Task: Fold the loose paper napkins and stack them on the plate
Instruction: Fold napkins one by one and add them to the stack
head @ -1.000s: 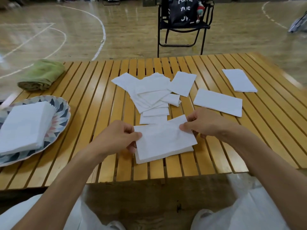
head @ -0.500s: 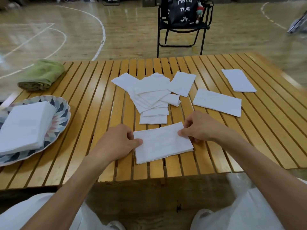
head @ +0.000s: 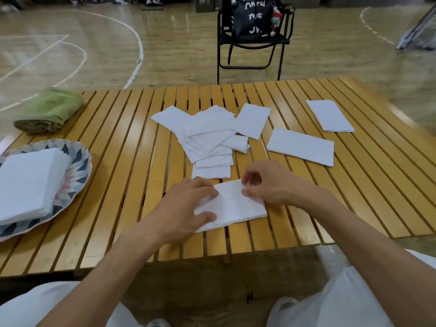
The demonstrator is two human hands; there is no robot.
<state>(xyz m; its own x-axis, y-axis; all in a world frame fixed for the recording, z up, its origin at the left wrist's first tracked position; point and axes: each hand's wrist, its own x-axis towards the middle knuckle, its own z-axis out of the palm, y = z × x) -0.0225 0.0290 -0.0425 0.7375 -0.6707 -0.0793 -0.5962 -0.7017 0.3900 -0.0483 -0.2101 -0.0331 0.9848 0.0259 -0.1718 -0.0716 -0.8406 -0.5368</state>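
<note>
**Napkin under both hands, near table edge**

Slatted wooden table [head: 146,142] fills the middle of the frame. Low centre: one folded white napkin [head: 232,206] lies flat close to the near edge. Left hand [head: 186,205] rests on its left part, fingers straight and spread, pressing it down and hiding that end. Right hand [head: 269,185] sits at the upper right corner, thumb and curled fingers pinching the napkin's edge.

Just above, apart from the hands: loose napkin pile [head: 207,138], sheets overlapping at odd angles. To its right, two single napkins: one long napkin [head: 302,146] mid right, one far napkin [head: 330,115] upper right, well apart from the pile.

Left edge of frame: patterned plate [head: 80,161] with scalloped rim, carrying a neat napkin stack [head: 28,182]. Above it, rolled green towel [head: 49,109] at the table's far left corner.

Top centre, beyond the table: black folding chair [head: 250,53] on a wooden court floor with white lines. Black bag [head: 252,20] on the seat, white lettering; "OPEN" and "THE" readable, the rest partly cut off. Small toy charm hangs at its right side.
</note>
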